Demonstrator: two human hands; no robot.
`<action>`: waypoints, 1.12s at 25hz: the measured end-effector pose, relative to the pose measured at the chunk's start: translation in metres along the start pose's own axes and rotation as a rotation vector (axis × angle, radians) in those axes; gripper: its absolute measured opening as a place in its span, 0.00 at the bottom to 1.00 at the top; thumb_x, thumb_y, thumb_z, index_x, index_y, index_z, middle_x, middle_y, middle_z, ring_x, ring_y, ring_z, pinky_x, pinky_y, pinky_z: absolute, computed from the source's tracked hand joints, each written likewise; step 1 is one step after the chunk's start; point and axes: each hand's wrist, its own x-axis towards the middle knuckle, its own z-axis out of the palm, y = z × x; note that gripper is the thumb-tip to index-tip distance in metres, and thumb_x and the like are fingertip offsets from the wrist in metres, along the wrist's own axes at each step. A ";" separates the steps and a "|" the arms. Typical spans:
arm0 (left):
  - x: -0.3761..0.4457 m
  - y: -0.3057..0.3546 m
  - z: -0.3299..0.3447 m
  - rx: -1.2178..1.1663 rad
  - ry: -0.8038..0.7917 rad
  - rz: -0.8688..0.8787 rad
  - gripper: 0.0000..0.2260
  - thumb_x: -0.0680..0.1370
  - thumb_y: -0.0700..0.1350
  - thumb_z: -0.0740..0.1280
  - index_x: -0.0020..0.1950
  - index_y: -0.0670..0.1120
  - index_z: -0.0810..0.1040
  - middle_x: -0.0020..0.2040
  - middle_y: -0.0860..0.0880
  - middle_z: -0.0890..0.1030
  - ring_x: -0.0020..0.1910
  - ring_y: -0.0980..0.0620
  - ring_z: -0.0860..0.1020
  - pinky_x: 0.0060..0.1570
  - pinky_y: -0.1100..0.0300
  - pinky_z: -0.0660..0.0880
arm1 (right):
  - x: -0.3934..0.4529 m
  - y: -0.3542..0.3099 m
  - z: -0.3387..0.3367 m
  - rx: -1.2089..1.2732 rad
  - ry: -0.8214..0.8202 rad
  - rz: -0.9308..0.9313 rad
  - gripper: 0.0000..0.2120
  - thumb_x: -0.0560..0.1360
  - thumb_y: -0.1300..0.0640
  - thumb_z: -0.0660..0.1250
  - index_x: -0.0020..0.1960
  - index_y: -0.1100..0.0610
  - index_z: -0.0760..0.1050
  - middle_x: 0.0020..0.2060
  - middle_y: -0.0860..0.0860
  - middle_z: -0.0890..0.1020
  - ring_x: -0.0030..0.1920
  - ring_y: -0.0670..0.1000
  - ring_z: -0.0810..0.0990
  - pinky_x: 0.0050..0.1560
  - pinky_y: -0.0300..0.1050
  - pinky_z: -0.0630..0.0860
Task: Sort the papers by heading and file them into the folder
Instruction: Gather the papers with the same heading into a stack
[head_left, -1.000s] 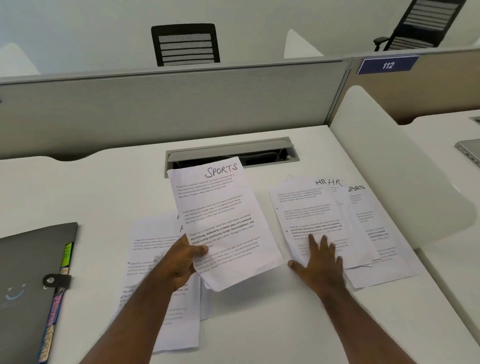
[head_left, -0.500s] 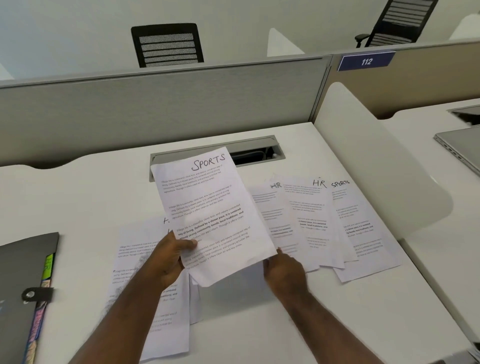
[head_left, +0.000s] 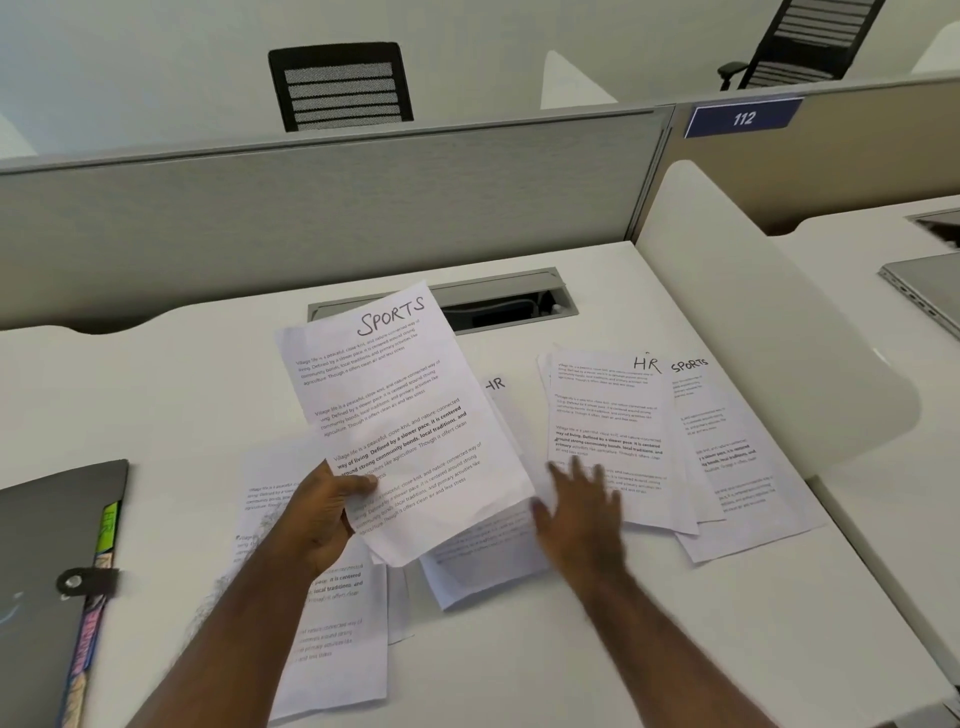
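- Head view, looking down on the white surface (head_left: 519, 665): the left hand (head_left: 324, 514) has its grip pinched on the lower left edge of a sheet headed SPORTS (head_left: 402, 421), thumb on top, and the page is lifted and tilted over the middle of the spread.
- The right hand (head_left: 582, 512) is blurred, fingers spread and straight, low over the papers just right of the raised sheet; it holds nothing, and whether it touches the paper below I cannot tell.
- Right of centre lies a small fanned stack with an HR sheet (head_left: 613, 441) on top, and a second SPORTS sheet (head_left: 737, 452) pokes out from beneath it on the right, so that pile looks mixed.
- Another HR page (head_left: 493, 556) lies partly under the lifted sheet, only its heading and lower part showing.
- Near the left forearm sits one more pile of papers (head_left: 332, 623), its heading hidden.
- The folder (head_left: 47, 582), grey with a snap strap and coloured tabs at its edge, lies shut at the far left, well apart from the loose pages.
- My read: sorting is under way and unfinished. Headings are not yet grouped cleanly, and every visible sheet is still out on the surface, so all the filing is left to do.
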 end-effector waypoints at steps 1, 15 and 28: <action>0.000 0.000 -0.002 -0.003 0.004 -0.002 0.21 0.74 0.25 0.62 0.60 0.45 0.78 0.51 0.46 0.86 0.53 0.43 0.82 0.46 0.50 0.79 | 0.009 0.016 -0.003 -0.049 -0.033 0.096 0.32 0.78 0.38 0.51 0.79 0.50 0.55 0.79 0.56 0.54 0.79 0.61 0.49 0.75 0.63 0.51; 0.003 -0.001 -0.001 -0.001 0.009 -0.026 0.23 0.74 0.26 0.63 0.66 0.43 0.75 0.57 0.43 0.84 0.55 0.40 0.81 0.47 0.48 0.79 | 0.017 0.050 -0.008 0.011 -0.039 0.216 0.21 0.83 0.47 0.52 0.74 0.50 0.67 0.73 0.54 0.70 0.73 0.62 0.67 0.67 0.54 0.67; 0.000 0.001 0.009 -0.006 -0.010 -0.016 0.22 0.74 0.27 0.63 0.65 0.43 0.77 0.58 0.44 0.84 0.57 0.40 0.80 0.52 0.47 0.78 | -0.015 -0.030 -0.037 0.047 -0.158 -0.136 0.21 0.82 0.48 0.56 0.71 0.54 0.70 0.68 0.55 0.75 0.66 0.59 0.74 0.61 0.47 0.71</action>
